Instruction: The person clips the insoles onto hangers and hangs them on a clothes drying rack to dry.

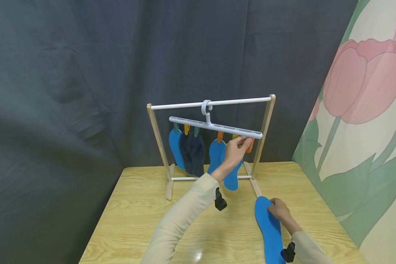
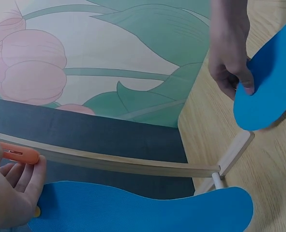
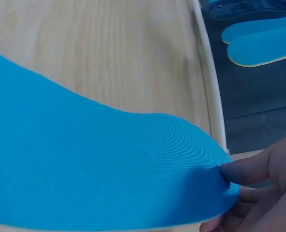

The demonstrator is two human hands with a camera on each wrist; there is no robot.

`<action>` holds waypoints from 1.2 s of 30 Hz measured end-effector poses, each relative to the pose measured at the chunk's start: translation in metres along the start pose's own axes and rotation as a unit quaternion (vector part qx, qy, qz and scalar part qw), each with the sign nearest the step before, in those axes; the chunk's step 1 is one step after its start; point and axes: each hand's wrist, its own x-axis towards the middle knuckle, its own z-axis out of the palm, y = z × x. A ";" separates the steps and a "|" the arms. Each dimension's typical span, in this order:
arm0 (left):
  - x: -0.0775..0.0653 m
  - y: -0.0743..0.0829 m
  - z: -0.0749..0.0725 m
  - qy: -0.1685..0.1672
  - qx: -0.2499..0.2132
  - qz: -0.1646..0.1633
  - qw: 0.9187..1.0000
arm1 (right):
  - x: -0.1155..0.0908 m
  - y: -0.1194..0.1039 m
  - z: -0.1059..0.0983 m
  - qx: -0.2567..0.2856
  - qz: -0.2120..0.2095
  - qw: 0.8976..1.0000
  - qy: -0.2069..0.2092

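My left hand (image 1: pixel 235 151) is at the right end of the grey clip hanger (image 1: pixel 217 127), its fingers and thumb pinching an orange clothespin (image 2: pixel 22 153). A blue insole (image 1: pixel 231 179) hangs beside that hand from a yellow clip. Lower right, my right hand (image 1: pixel 279 209) pinches the edge of another blue insole (image 1: pixel 268 227) near one end, thumb on its face in the right wrist view. The insole slants over the table. Further left on the hanger, a blue insole (image 1: pixel 215 156) hangs from an orange clip, then two dark insoles (image 1: pixel 196 154) and a blue insole (image 1: pixel 175 146).
The hanger hooks over the white top bar (image 1: pixel 178 106) of a wooden rack (image 1: pixel 264 128) and tilts down to the right. The rack stands on a wood-grain table (image 1: pixel 145 220). A dark curtain (image 1: pixel 102 73) is behind, a tulip-painted wall (image 1: pixel 366 128) at right.
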 end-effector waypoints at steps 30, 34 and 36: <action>0.007 0.003 -0.002 -0.044 0.038 -0.008 0.998 | 0.002 -0.045 -0.012 0.063 -0.055 0.996 0.022; 0.007 0.005 -0.004 -0.055 0.040 -0.011 0.998 | 0.001 -0.052 -0.015 0.069 -0.076 0.994 0.031; 0.007 0.005 -0.005 -0.059 0.049 -0.008 0.997 | 0.001 -0.056 -0.016 0.074 -0.084 0.993 0.036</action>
